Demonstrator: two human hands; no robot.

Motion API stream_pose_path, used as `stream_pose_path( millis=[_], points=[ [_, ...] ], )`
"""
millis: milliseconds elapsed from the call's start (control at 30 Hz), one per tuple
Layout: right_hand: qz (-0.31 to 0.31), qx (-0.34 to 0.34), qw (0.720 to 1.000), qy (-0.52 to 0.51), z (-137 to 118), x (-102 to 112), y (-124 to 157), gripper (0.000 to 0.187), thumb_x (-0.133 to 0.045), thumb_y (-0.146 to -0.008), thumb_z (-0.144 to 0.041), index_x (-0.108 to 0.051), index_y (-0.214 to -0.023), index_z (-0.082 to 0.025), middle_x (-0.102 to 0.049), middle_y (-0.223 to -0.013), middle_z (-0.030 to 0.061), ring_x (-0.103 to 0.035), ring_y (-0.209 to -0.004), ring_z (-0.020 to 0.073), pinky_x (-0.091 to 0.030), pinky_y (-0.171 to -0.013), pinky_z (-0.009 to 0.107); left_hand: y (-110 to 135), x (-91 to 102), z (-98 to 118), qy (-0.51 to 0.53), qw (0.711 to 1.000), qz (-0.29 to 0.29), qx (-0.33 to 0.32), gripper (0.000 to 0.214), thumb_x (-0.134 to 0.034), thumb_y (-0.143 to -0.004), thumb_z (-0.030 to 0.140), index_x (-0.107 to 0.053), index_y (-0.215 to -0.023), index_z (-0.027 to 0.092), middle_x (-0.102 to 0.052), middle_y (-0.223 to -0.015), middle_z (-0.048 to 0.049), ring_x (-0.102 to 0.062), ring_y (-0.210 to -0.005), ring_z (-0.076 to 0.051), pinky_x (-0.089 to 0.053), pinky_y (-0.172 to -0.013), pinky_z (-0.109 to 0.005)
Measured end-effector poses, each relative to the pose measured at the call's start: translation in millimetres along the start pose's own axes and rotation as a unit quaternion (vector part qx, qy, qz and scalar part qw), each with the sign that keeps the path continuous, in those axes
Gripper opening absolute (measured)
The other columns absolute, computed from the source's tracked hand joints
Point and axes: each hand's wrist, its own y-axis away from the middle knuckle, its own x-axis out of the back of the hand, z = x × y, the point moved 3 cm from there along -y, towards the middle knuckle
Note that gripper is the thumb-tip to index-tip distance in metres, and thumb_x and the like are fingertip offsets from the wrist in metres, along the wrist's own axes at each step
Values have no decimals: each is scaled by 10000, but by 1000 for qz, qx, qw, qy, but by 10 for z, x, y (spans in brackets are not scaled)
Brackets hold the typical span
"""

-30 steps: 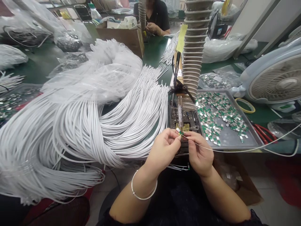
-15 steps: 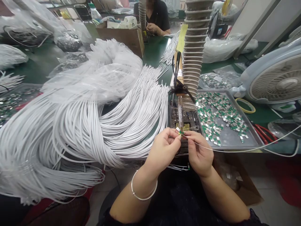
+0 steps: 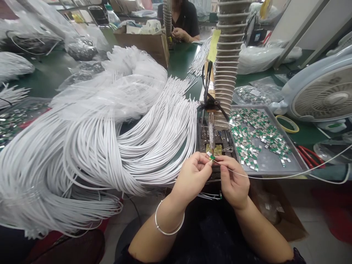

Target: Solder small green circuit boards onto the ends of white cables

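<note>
My left hand (image 3: 192, 176) pinches a small green connector board (image 3: 210, 156) just below the tip of a fixed soldering iron (image 3: 211, 132). My right hand (image 3: 233, 180) pinches the end of a thin white wire (image 3: 275, 176) and holds it against that board. The wire trails off to the right past the table edge. Both hands sit in front of a small dark soldering stand (image 3: 214, 141) with a yellow sponge. A silver bangle is on my left wrist.
A big heap of white cables (image 3: 90, 146) partly under clear plastic fills the left. A grey tray (image 3: 271, 161) holds several small green boards. A ribbed fume hose (image 3: 227, 62), a white fan (image 3: 324, 93), red pliers (image 3: 308, 154) and a tape roll stand right. Another person sits at the far end.
Both hands stay pinched together at the iron; they have shifted very slightly down in the picture. Nothing else moved.
</note>
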Motion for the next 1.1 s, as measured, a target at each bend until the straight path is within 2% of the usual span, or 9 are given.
stream_pose_path(
  millis=[767, 1100],
  points=[
    [13, 1, 1000, 6, 5, -29, -45, 186, -475, -848, -105, -599, -937, -212, -676, -915, 63, -650, -891, 191, -552, -775, 384, -16, -16, 64, 23, 1000, 9, -2, 110, -597, -738, 210, -513, -680, 171, -596, -867, -13, -530, -638, -76, -424, -612, -207],
    [8, -3, 1000, 1, -13, -13, -20, 212, -473, -837, -75, -594, -943, -213, -670, -926, 60, -644, -900, 182, -547, -784, 368, 23, -15, 35, 15, 1000, 2, -1, 100, -581, -754, 199, -509, -691, 169, -588, -890, -20, -514, -619, -70, -407, -570, -203]
  ],
)
